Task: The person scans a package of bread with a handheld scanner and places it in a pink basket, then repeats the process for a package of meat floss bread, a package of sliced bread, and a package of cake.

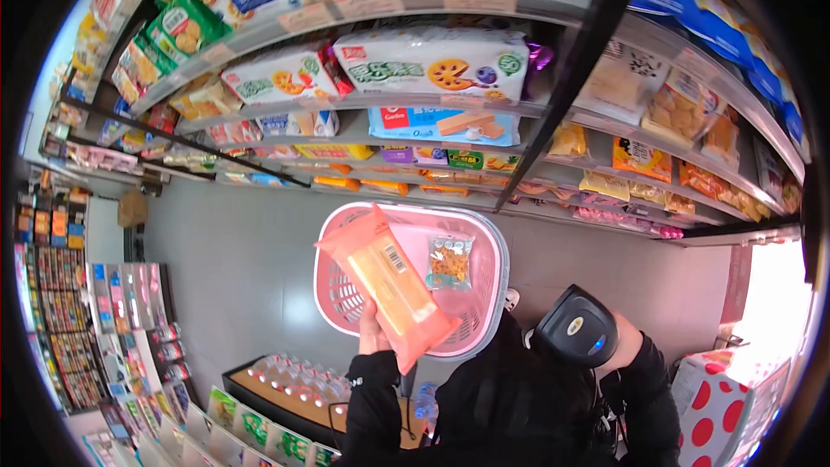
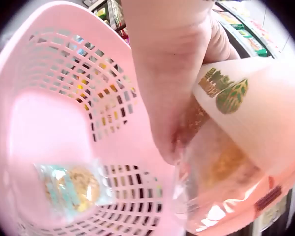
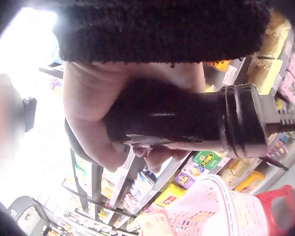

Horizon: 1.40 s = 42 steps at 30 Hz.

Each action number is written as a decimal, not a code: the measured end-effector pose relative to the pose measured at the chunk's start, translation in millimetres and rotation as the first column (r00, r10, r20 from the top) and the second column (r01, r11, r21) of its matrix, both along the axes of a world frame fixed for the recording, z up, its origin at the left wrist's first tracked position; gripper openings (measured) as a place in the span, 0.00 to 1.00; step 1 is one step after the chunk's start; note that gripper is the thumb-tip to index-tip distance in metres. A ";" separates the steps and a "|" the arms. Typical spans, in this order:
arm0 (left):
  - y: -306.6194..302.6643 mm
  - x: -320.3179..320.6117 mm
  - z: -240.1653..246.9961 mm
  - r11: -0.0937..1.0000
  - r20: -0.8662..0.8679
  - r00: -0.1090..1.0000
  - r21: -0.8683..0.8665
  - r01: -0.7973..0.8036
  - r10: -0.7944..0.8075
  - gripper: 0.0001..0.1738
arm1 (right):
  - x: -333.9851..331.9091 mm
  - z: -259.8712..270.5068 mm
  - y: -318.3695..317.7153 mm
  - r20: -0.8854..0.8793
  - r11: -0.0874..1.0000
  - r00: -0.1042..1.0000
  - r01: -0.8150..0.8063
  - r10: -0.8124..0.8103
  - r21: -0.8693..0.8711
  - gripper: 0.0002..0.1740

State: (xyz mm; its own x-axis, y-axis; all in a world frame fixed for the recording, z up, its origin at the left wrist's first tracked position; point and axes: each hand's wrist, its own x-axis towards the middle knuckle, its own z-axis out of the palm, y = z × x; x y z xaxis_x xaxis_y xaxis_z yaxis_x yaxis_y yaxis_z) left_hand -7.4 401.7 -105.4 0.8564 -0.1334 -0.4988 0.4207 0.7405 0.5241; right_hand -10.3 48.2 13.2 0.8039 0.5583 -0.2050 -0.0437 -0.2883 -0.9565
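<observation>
In the head view my left hand (image 1: 373, 330) grips a peach-orange food package (image 1: 391, 281), its barcode turned up, above a pink basket (image 1: 499, 272). A small clear bag of brown snacks (image 1: 450, 261) lies inside that basket. The left wrist view shows the thumb side of the hand (image 2: 169, 88) against the package (image 2: 258, 118), which has a see-through window. On the right, a black barcode scanner (image 1: 575, 327) with a small blue light is held by my right hand (image 1: 628, 348). Fingers wrap its dark handle (image 3: 182, 123) in the right wrist view, where a cord leaves the end.
Shelves of boxed and bagged biscuits (image 1: 432, 65) stand just beyond the basket. Bottled drinks (image 1: 298, 380) are set on a low stand at the near left. A white box with red dots (image 1: 713, 406) is at the near right. Grey floor (image 1: 233, 251) extends to the left.
</observation>
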 end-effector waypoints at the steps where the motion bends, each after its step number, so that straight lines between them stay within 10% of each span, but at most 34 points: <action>1: -12.8 2.5 11.6 0.989 0.161 0.986 -0.134 0.067 -0.045 0.46 | 1.6 9.4 5.1 -0.010 0.999 1.000 0.010 -0.010 0.050 0.29; 13: -95.2 24.0 73.0 0.952 0.253 0.954 -0.217 0.216 -0.159 0.43 | -24.7 42.0 -26.5 0.073 0.989 0.996 0.045 -0.056 0.138 0.28; 17: -102.1 17.2 88.8 0.897 -0.110 0.938 -0.349 0.273 -0.328 0.32 | -17.9 55.1 -43.6 0.165 0.991 0.986 -0.024 0.002 0.131 0.27; 20: -114.3 17.7 90.7 0.846 -0.192 0.830 -0.001 0.533 -0.523 0.30 | -20.1 49.9 -60.4 0.186 0.990 0.981 -0.074 0.051 0.120 0.27; 29: -175.7 -6.8 113.9 0.764 -0.221 0.732 -0.159 0.625 -0.645 0.29 | -65.3 37.2 -112.8 0.136 0.989 0.988 -0.091 0.076 0.114 0.28; 34: -215.7 -19.1 122.6 0.702 -0.183 0.700 0.069 0.709 -0.690 0.29 | -83.2 34.9 -147.8 0.159 0.985 0.986 -0.072 0.047 0.158 0.28; 42: -293.0 -45.2 130.0 0.662 -0.253 0.612 -0.273 0.698 -0.749 0.31 | -123.9 32.0 -217.1 0.205 0.993 0.978 0.027 -0.050 0.111 0.29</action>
State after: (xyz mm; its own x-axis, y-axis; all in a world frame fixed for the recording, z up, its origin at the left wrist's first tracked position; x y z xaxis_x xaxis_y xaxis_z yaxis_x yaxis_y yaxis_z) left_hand -52.5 108.6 24.6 0.2461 -0.7252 -0.6431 0.9691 0.1706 0.1784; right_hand -134.2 -168.9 45.2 0.8440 0.5357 0.0273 0.1491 -0.1855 -0.9713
